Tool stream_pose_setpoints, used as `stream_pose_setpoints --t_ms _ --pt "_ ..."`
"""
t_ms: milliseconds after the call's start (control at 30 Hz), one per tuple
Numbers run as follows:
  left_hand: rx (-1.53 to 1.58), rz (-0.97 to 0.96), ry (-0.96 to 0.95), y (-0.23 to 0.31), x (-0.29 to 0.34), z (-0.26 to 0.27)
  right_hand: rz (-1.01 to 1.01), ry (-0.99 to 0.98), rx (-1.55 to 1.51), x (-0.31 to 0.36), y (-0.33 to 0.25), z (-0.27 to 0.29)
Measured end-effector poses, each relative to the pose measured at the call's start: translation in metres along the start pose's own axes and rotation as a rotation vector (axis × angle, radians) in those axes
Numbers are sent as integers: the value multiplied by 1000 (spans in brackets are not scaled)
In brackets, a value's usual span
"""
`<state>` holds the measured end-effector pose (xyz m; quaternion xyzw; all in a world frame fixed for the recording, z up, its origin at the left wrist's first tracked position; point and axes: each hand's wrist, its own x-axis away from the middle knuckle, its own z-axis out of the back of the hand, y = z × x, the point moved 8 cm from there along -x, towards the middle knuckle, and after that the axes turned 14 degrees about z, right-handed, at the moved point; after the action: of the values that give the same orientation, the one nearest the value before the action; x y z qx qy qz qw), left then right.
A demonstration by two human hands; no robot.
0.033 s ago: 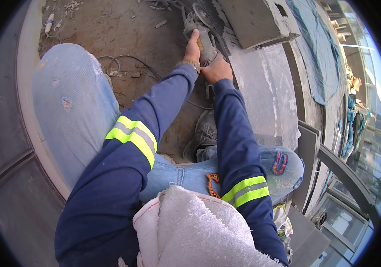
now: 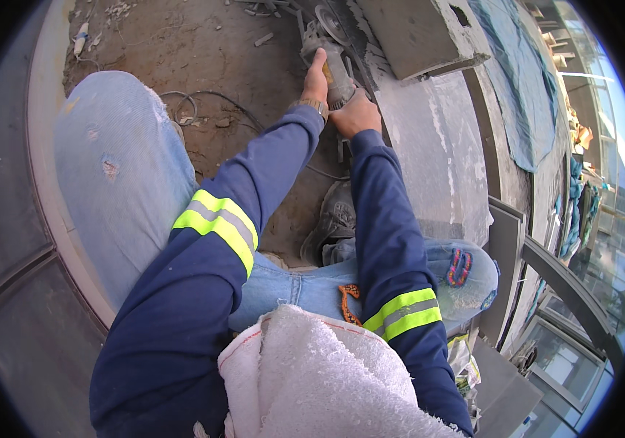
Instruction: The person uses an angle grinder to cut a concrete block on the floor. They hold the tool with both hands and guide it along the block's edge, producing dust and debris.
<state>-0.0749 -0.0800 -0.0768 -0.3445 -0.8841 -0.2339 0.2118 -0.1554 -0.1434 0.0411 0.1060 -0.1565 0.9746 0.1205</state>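
A dusty grey angle grinder [image 2: 338,76] is held low in front of me, its round disc [image 2: 331,25] pointing away. My left hand [image 2: 316,83] is closed round the left side of the grinder's body, thumb lying along the top. Wrapped round the rear end is my right hand [image 2: 357,114], also closed. The disc sits beside the dark, rough edge of a grey slab [image 2: 429,131]; whether it touches that edge I cannot tell. My fingers underneath the tool are mostly hidden.
A concrete block [image 2: 418,36] rests at the slab's far end. A cable [image 2: 228,98] loops over the dirt floor [image 2: 155,44]. Small rubble pieces [image 2: 263,39] and a white plug [image 2: 80,40] lie farther off. Grey panels [image 2: 6,182] stand left; a metal frame [image 2: 568,281] is at right.
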Motion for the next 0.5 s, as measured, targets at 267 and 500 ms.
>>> stream_pose_setpoints --t_ms 267,500 --pt "-3 -35 -5 8 5 -7 49 37 -9 -3 -3 4" --pt "50 -58 2 20 -21 6 70 47 -20 -19 -8 2"
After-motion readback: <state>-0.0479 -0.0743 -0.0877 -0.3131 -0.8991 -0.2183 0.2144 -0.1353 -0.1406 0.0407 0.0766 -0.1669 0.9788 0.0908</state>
